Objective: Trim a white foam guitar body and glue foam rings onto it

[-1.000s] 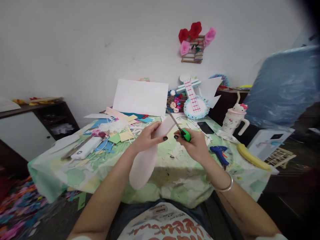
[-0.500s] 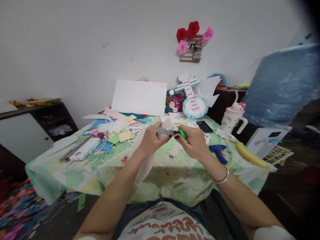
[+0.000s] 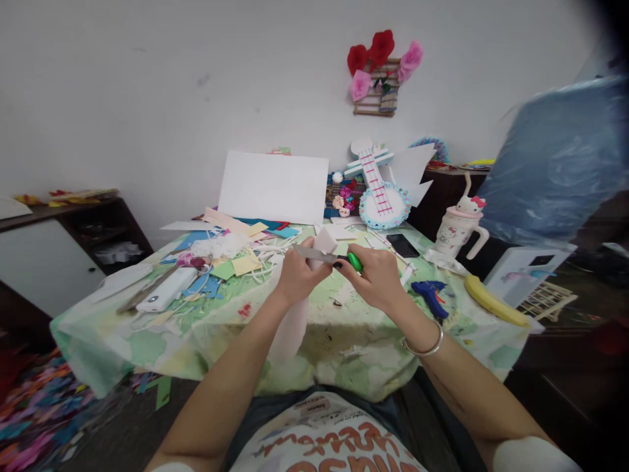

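- I see a green patterned tablecloth strewn with coloured paper scraps.
- A white power bank lies on my left side of it.
- A blue glue gun sits near a banana, which rests at the cloth's right edge.
- A black phone lies flat, with a cat-lidded mug just beyond it.
- A white board and a paper guitar lean against the wall.
- Paper flowers hang above them.
- A blue plastic bag fills the right.
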Motion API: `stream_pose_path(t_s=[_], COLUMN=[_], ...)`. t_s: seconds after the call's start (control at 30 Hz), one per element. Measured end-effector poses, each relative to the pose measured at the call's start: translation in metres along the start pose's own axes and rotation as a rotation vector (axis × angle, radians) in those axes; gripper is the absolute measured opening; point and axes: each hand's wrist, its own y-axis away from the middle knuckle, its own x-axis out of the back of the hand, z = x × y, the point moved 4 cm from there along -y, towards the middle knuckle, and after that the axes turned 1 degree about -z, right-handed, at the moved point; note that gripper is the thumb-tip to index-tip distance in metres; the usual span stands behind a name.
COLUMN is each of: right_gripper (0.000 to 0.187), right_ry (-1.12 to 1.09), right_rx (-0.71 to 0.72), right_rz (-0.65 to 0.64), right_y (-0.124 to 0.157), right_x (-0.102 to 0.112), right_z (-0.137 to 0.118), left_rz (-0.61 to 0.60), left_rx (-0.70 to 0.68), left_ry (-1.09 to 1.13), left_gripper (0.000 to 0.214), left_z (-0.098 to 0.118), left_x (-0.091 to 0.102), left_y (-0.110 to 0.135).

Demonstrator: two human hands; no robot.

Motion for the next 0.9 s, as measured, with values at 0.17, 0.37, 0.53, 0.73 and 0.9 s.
stream_pose_path(t_s=[0.17,0.37,0.53,0.73,0.9], right_gripper=[0.047,0.05,0.051,0.052,0.053], right_ry=[0.017,0.028,0.01,0.001,-0.008], right_rx=[0.01,0.002,-0.005,-0.019,-0.035], right_rz=[-0.002,-0.021,-0.035,-0.06,-0.076], right_y=[0.0003,0.0014,0.0023,0.0026,0.0023], right_x=[0.0013,0.0012,0.0006,-0.0004,-0.0027], right_z=[-0.0018,-0.0003,0.0007,0.0024,0.0051], left_rz=[0.029,0.028,0.023,0.011,0.004], left_rx=[-0.013,-0.008,0.006,0.012,0.015], left_ry=[0.056,0.057,0.077,0.11,0.103], left_gripper=[0.023,0.02,0.018,0.017,0.017], left_z=[0.0008,0.0001,-0.0005,0.0001,-0.0005], left_x=[0.0004,0.0006,0.0,0.0007,0.0003], left_y=[0.0035,0.005,0.0074,0.0092,0.0101])
